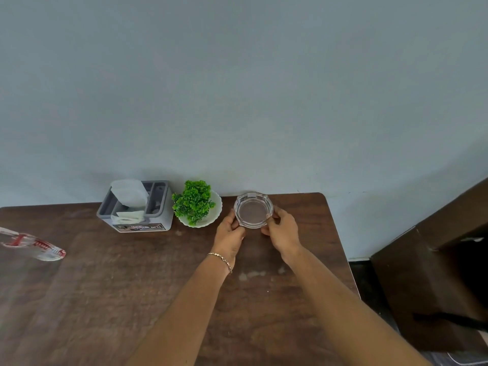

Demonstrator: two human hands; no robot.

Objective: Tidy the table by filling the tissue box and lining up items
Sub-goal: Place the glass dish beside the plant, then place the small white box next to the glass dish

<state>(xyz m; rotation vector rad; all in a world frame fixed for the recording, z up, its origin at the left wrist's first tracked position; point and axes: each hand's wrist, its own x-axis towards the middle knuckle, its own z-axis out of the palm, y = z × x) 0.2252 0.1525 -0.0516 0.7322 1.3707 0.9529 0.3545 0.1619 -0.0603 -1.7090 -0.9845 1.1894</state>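
Clear ashtray [252, 210] (upright) near plant [194, 200]

Tissue box [168, 218] front label [141, 227]: "OPEL" legible, rest blurred. Plastic wrapper [34, 245] red print unreadable.

Both my arms reach up from 6 o'clock toward 12, bare and nearly straight. My left hand [230, 231] pinches the glass dish [252, 210] at its 8 o'clock side, my right hand [282, 229] at its 4 o'clock side. A thin bracelet [221, 258] sits on my left wrist.

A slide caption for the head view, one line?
Left hand and right hand grip the glass ashtray beside the plant.
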